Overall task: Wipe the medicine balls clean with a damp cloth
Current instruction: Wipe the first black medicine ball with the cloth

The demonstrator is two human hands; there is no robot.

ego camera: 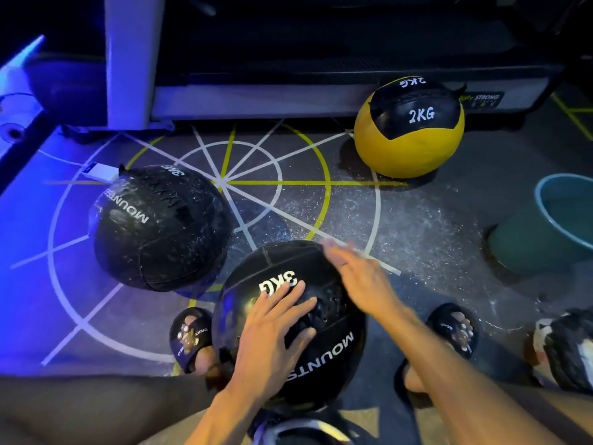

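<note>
Near 3KG ball [288,322] sits on the floor between the person's two sandalled feet, right below the camera. Black, glossy, white "3KG" and "MOUNTS" lettering, stitched seams; a textured or wet patch shows near the middle. Left hand [272,322] lies flat on top of it, fingers straight and slightly spread, pressing rather than gripping, likely to steady the ball or roll it to a fresh side. Right hand [359,274] is motion-blurred at the ball's far right edge, fingers extended, nothing visibly held; contact with the ball cannot be told.

No cloth visible in either hand. Judgement: ball is being turned or positioned, wipe not under way at this instant.

Second black ball [160,226] sits just left and further out, nearly touching the near one, surface speckled with droplets or dust. Yellow 2KG ball [409,130] stands well apart at the far right, against the base of a machine [288,101]. Teal basin [552,220] at the right edge, within reach, probably the water source. Floor [417,226] shows painted lines and scattered wet specks. A dark bundle [564,351] lies at lower right; cannot tell what it is.
</note>
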